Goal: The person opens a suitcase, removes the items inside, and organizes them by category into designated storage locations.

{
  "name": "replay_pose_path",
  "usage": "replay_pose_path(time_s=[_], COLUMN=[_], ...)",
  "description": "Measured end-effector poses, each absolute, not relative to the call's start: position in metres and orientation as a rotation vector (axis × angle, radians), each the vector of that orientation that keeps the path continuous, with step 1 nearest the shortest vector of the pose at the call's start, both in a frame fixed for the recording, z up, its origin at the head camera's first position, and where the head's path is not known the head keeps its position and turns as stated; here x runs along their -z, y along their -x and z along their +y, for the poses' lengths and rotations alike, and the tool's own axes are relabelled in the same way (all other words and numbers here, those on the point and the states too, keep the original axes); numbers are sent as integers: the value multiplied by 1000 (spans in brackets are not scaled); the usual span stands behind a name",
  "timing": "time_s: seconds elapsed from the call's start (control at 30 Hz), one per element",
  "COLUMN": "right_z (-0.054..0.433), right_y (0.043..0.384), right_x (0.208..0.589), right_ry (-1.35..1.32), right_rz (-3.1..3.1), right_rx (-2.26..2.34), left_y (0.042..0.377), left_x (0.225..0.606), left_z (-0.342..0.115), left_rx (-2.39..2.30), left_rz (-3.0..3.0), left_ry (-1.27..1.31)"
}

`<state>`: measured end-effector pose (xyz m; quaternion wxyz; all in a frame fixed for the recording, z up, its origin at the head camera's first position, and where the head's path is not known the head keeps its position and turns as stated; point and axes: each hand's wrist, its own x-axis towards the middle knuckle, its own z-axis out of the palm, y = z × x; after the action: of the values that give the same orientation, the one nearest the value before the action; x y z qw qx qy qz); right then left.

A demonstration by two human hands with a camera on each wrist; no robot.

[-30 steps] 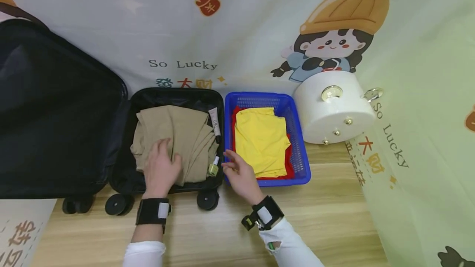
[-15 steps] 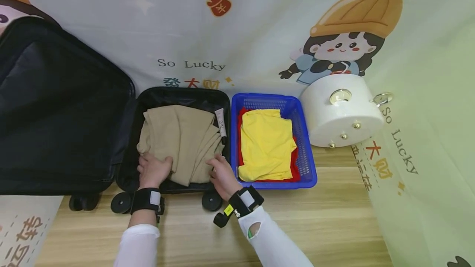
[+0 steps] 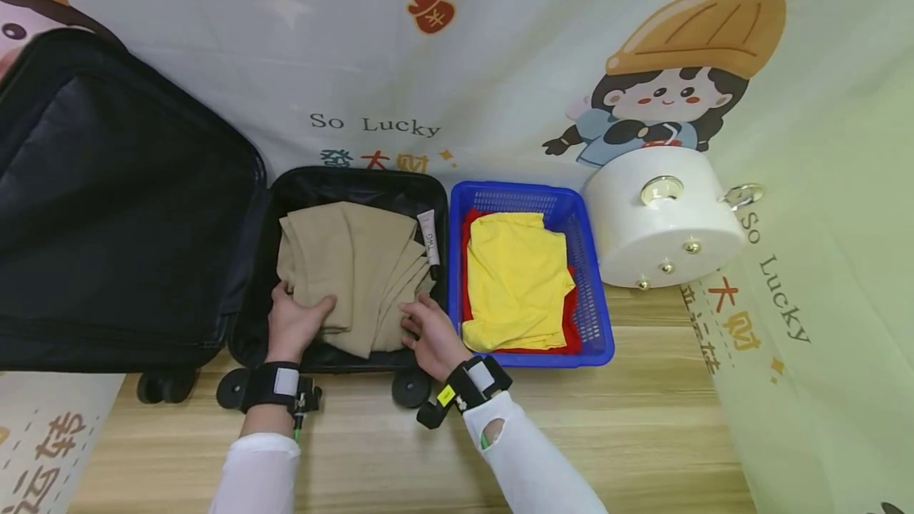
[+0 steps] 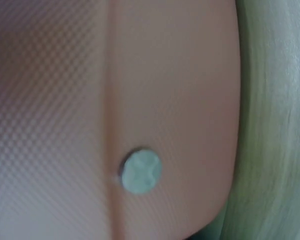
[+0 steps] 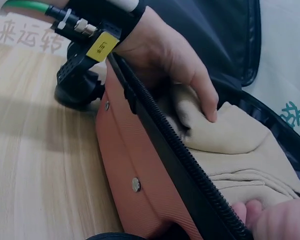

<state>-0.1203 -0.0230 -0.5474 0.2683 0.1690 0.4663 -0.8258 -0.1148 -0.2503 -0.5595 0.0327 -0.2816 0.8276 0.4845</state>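
A folded beige garment [image 3: 357, 260] lies in the open suitcase [image 3: 357, 181], which is black inside with an orange shell in the right wrist view. My left hand [image 3: 294, 324] grips its near-left edge, thumb over the top layer and fingers down along the side. At its right edge, my right hand [image 3: 437, 338] has thumb and fingers bent against the cloth; its fingertips [image 5: 251, 209] meet the lower folds in the right wrist view. A pale tube [image 3: 428, 236] with a black cap lies along the suitcase's right wall. The left wrist view shows mostly the orange shell [image 4: 180, 90].
A blue basket [image 3: 603, 339] with yellow cloth [image 3: 517, 276] over red cloth [image 3: 573, 320] stands right of the suitcase. Beyond it sits a white rounded container [image 3: 657, 220] with gold fittings. The suitcase lid [image 3: 128, 220] is spread left. Wooden surface [image 3: 371, 450] runs along the front.
My left hand moved from on top of the garment to its near-left edge. My right hand came from the basket's edge to the garment's right side. The small green bottle there is now hidden.
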Motion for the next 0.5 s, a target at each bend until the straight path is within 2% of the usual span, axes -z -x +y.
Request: replay_pose_path(time_s=[0.5], right_z=[-25], right_y=[116], right_x=[546], right_ry=[-246], right_rz=[1357], right_rx=[2187], left_y=[118], left_x=[569], left_z=[-245], left_rx=[-1639], left_rz=[2810], left_ry=[571])
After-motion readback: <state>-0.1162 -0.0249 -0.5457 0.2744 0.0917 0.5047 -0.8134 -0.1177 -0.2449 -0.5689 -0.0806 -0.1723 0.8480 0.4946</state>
